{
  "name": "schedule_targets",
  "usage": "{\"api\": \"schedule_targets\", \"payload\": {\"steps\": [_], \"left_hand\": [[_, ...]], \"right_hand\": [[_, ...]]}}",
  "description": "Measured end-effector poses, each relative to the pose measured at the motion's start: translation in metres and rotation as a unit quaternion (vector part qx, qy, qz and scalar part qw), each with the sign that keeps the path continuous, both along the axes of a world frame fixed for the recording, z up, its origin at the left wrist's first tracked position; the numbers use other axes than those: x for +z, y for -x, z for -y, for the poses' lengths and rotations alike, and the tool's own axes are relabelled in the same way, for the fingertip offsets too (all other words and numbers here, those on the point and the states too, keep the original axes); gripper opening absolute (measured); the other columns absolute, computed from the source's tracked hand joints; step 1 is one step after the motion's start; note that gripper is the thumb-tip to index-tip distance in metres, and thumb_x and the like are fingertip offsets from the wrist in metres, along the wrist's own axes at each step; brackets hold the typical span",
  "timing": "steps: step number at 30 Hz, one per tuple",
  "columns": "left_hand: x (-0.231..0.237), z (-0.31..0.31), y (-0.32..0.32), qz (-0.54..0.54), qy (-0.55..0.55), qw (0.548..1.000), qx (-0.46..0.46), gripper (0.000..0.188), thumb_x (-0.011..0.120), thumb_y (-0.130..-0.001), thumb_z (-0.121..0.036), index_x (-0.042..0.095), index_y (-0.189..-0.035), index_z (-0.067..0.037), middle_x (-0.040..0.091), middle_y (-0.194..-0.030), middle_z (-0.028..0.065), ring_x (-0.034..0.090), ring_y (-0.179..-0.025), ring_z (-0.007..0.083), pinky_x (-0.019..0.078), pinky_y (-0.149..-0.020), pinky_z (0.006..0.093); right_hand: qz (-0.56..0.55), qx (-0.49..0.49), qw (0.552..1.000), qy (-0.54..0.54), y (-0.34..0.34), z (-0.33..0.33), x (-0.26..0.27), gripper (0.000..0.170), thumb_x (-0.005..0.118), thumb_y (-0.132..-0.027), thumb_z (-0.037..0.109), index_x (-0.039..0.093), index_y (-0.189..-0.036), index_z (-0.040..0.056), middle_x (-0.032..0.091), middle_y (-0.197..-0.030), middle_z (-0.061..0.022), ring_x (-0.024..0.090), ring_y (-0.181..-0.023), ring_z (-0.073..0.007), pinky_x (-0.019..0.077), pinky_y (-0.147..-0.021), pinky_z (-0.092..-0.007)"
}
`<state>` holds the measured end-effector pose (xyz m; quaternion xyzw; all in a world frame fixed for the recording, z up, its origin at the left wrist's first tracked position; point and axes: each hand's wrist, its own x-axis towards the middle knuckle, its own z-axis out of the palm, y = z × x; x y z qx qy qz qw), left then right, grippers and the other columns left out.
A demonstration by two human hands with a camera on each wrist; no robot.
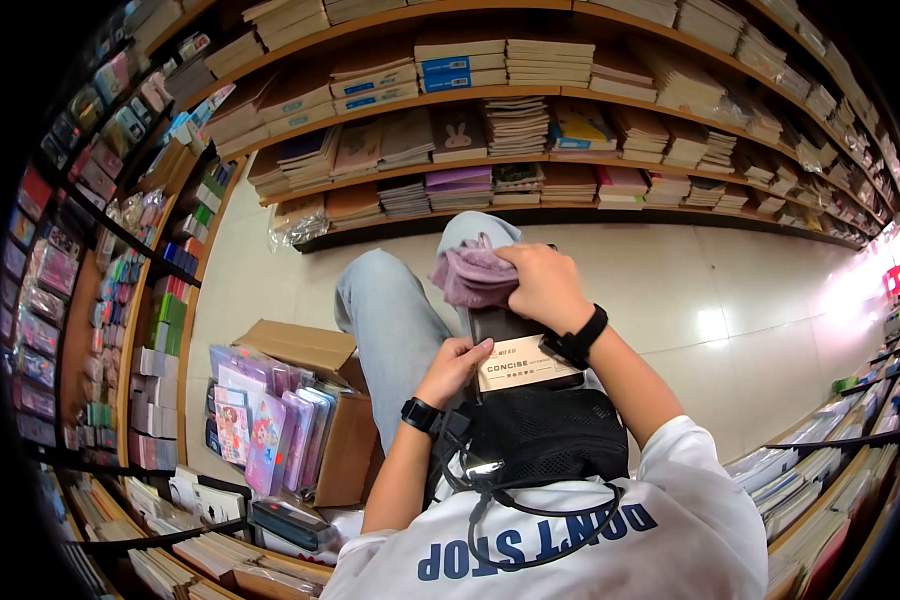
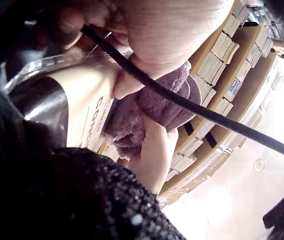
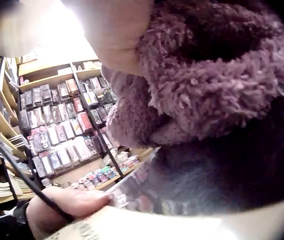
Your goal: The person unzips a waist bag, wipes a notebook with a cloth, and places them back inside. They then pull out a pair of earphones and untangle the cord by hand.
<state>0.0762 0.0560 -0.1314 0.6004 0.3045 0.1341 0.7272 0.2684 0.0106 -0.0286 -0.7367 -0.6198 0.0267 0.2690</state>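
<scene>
My left hand (image 1: 444, 372) grips the left edge of a dark, plastic-wrapped notebook (image 1: 500, 325) on my lap, thumb on top. Around the notebook runs a cream paper band (image 1: 515, 366) printed "CONCISE". In my right hand (image 1: 550, 290) is a bunched purple fluffy cloth (image 1: 470, 274), pinched between thumb and fingers over the notebook's far end. The right wrist view shows the cloth's thick pile (image 3: 217, 95) close up, folded over on itself. Shiny clear wrapping (image 2: 32, 75) appears beside the band in the left wrist view.
A black mesh bag (image 1: 550, 430) with a looped cable (image 1: 480, 505) lies against my body. To my left stands an open cardboard box (image 1: 348, 450) of packaged notebooks. Shelves of stacked books (image 1: 460, 85) rise ahead, and more shelving lines both sides. Pale floor tiles (image 1: 670, 290) stretch right.
</scene>
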Motion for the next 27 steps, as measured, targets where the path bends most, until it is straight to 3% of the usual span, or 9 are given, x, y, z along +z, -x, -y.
{"api": "schedule_targets", "payload": {"steps": [4,11,14,16,19,21,27], "left_hand": [[0.002,0.002,0.001,-0.004,0.004,1.000,0.010,0.038,0.061,-0.094,-0.035,0.063,-0.071,-0.005,0.046,-0.058,-0.0079,0.036,-0.051,0.0024,0.0239,-0.046,0.0236],[-0.012,-0.001,0.003,-0.007,0.005,1.000,-0.002,0.037,0.061,-0.095,-0.035,0.065,-0.073,-0.005,0.046,-0.057,-0.0085,0.035,-0.049,0.0021,0.0219,-0.044,0.0238],[0.009,-0.004,0.006,-0.049,0.011,0.998,-0.049,0.027,0.062,-0.094,-0.028,0.067,-0.089,-0.002,0.059,-0.070,-0.0025,0.050,-0.060,0.0053,0.0371,-0.051,0.0229],[0.006,0.007,0.003,0.015,0.011,1.000,0.021,0.024,0.062,-0.092,-0.021,0.065,-0.102,0.000,0.064,-0.088,0.0023,0.057,-0.077,0.0092,0.0447,-0.066,0.0251],[0.003,0.010,0.001,0.037,0.016,0.997,0.061,0.028,0.061,-0.090,-0.013,0.061,-0.115,0.001,0.065,-0.108,0.0068,0.059,-0.097,0.0134,0.0468,-0.086,0.0289],[0.006,0.010,0.001,0.036,0.016,0.998,0.057,0.030,0.060,-0.090,-0.010,0.060,-0.118,0.002,0.064,-0.114,0.0072,0.058,-0.102,0.0145,0.0462,-0.091,0.0301],[0.011,0.003,0.004,0.018,0.011,1.000,-0.014,0.027,0.056,-0.091,-0.009,0.062,-0.114,0.002,0.066,-0.109,0.0054,0.059,-0.098,0.0134,0.0464,-0.089,0.0286]], "right_hand": [[0.020,-0.020,1.000,0.000,-0.002,-0.016,0.000,0.047,0.063,-0.062,0.004,0.069,-0.109,0.0091,0.068,-0.099,-0.0118,0.062,-0.097,-0.0337,0.0515,-0.079,-0.0434],[0.016,0.037,0.999,-0.009,0.000,0.006,-0.006,0.048,0.064,-0.060,0.002,0.068,-0.107,0.0098,0.067,-0.094,-0.0103,0.061,-0.092,-0.0344,0.0509,-0.076,-0.0431],[0.023,0.084,0.996,0.003,-0.001,0.024,-0.006,0.047,0.063,-0.060,0.002,0.069,-0.106,0.0100,0.066,-0.089,-0.0105,0.061,-0.088,-0.0349,0.0506,-0.074,-0.0428],[0.008,0.106,0.994,0.014,-0.001,0.036,-0.006,0.047,0.062,-0.060,0.002,0.069,-0.106,0.0101,0.065,-0.089,-0.0109,0.061,-0.086,-0.0354,0.0506,-0.073,-0.0425],[-0.009,0.131,0.991,0.029,-0.002,0.056,-0.005,0.046,0.062,-0.060,0.001,0.069,-0.104,0.0103,0.065,-0.087,-0.0115,0.062,-0.085,-0.0354,0.0504,-0.072,-0.0422],[-0.011,0.137,0.989,0.047,0.000,0.069,-0.001,0.047,0.062,-0.059,0.001,0.069,-0.104,0.0101,0.065,-0.087,-0.0115,0.062,-0.084,-0.0350,0.0505,-0.072,-0.0418],[-0.032,0.118,0.990,0.068,0.005,0.089,0.005,0.043,0.065,-0.060,0.002,0.069,-0.101,0.0104,0.067,-0.089,-0.0115,0.063,-0.085,-0.0348,0.0515,-0.073,-0.0422]]}}
